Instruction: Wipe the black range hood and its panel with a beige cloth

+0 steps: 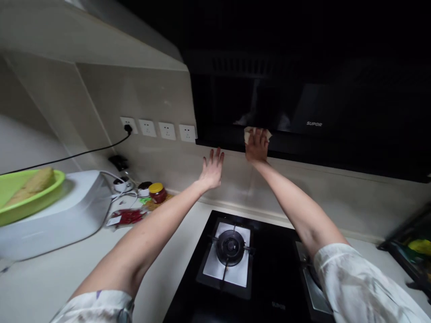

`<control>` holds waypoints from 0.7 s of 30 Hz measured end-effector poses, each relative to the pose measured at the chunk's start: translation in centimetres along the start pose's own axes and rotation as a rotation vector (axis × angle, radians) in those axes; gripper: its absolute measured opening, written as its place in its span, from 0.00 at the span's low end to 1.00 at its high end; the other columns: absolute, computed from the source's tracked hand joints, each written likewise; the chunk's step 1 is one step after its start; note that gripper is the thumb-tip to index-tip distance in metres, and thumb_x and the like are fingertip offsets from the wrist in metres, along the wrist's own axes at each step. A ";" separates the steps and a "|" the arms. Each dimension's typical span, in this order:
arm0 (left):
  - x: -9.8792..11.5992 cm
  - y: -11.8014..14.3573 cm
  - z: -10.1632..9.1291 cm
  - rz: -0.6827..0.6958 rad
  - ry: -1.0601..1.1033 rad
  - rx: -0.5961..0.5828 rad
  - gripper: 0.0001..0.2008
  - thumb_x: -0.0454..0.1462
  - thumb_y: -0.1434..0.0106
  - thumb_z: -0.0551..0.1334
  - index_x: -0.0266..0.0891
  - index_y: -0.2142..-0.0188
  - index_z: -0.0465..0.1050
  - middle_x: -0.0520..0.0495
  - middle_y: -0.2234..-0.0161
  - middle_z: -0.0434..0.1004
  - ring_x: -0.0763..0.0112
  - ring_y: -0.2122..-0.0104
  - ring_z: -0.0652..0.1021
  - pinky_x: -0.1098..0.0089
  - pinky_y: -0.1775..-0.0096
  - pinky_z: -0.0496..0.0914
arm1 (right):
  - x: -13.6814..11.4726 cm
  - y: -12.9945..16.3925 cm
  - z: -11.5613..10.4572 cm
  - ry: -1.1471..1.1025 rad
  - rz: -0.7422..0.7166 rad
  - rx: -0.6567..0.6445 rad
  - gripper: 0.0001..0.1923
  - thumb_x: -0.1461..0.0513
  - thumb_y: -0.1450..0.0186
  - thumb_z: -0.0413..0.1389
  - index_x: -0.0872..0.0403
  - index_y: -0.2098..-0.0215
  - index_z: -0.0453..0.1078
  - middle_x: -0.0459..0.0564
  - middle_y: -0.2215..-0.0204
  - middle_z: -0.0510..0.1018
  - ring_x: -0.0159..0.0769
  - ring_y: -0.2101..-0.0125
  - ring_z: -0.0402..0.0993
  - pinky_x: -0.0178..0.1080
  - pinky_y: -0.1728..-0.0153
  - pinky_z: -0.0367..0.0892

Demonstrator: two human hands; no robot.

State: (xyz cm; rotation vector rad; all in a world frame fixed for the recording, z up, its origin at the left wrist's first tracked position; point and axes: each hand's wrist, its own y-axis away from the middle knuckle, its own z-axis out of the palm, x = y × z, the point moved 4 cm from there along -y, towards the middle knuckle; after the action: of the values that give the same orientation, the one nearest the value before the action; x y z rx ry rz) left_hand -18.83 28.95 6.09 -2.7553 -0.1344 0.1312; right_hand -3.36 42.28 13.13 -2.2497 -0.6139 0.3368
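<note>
My right hand (pixel 257 146) presses a crumpled beige cloth (pixel 249 133) flat against the lower part of the black range hood (pixel 229 107). Its fingers lie over the cloth, whose edges stick out on both sides; whether it is cloth or a paper towel I cannot tell. My left hand (pixel 213 169) is open with fingers spread, near or against the pale wall (pixel 168 166) just under the hood's lower edge. It holds nothing. Below both arms is a black gas stove (pixel 269 255) with a round burner (pixel 230 247).
On the left, a green basin (pixel 37 197) with a yellowish, long item sits on a white appliance (pixel 77 206). A yellow-lidded jar (pixel 156 193) and a packet of red chillies (pixel 129 216) lie beside it. Wall sockets (pixel 167 131) line the wall. A dark rack (pixel 411 246) stands right.
</note>
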 end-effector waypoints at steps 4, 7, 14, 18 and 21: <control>-2.0 3.7 1.4 -0.025 0.032 -0.050 0.49 0.34 0.34 0.65 0.29 0.21 0.40 0.27 0.21 0.24 0.35 0.23 0.35 0.32 0.29 0.50 | -8.4 -2.5 2.4 -0.093 -0.146 -0.075 0.39 0.49 0.22 0.49 0.60 0.20 0.50 0.68 0.22 0.46 0.63 0.23 0.38 0.67 0.27 0.45; -4.4 6.2 1.9 -0.070 0.030 -0.136 0.46 0.36 0.33 0.65 0.30 0.22 0.46 0.27 0.21 0.25 0.35 0.23 0.37 0.31 0.30 0.52 | -14.4 -4.3 4.2 -0.246 -0.219 -0.086 0.40 0.46 0.22 0.46 0.56 0.19 0.48 0.67 0.23 0.49 0.60 0.22 0.39 0.69 0.28 0.46; -8.7 9.9 3.6 -0.189 0.093 -0.238 0.40 0.38 0.30 0.63 0.35 0.23 0.52 0.29 0.21 0.29 0.36 0.23 0.40 0.31 0.30 0.54 | -18.1 -4.2 6.7 -0.309 -0.149 -0.086 0.35 0.50 0.19 0.36 0.61 0.24 0.57 0.65 0.22 0.46 0.54 0.21 0.35 0.64 0.26 0.46; -9.2 9.9 4.1 -0.256 0.163 -0.259 0.38 0.38 0.30 0.62 0.37 0.24 0.54 0.30 0.21 0.30 0.38 0.23 0.41 0.33 0.31 0.56 | -16.4 -2.2 6.8 -0.237 -0.374 -0.112 0.30 0.58 0.20 0.41 0.59 0.23 0.57 0.61 0.21 0.45 0.50 0.21 0.37 0.60 0.25 0.46; -8.7 9.5 4.2 -0.267 0.187 -0.280 0.38 0.39 0.29 0.62 0.37 0.24 0.54 0.31 0.21 0.31 0.39 0.22 0.42 0.34 0.30 0.56 | -15.4 -1.2 6.9 -0.191 -0.590 -0.145 0.30 0.63 0.22 0.44 0.55 0.23 0.59 0.57 0.21 0.48 0.49 0.21 0.39 0.61 0.24 0.43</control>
State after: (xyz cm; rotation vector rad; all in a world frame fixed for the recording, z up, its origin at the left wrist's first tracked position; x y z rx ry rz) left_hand -27.17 20.71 -0.75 -2.9730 -0.5014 -0.2329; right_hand -19.74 39.07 10.12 -2.0611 -1.3952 0.2109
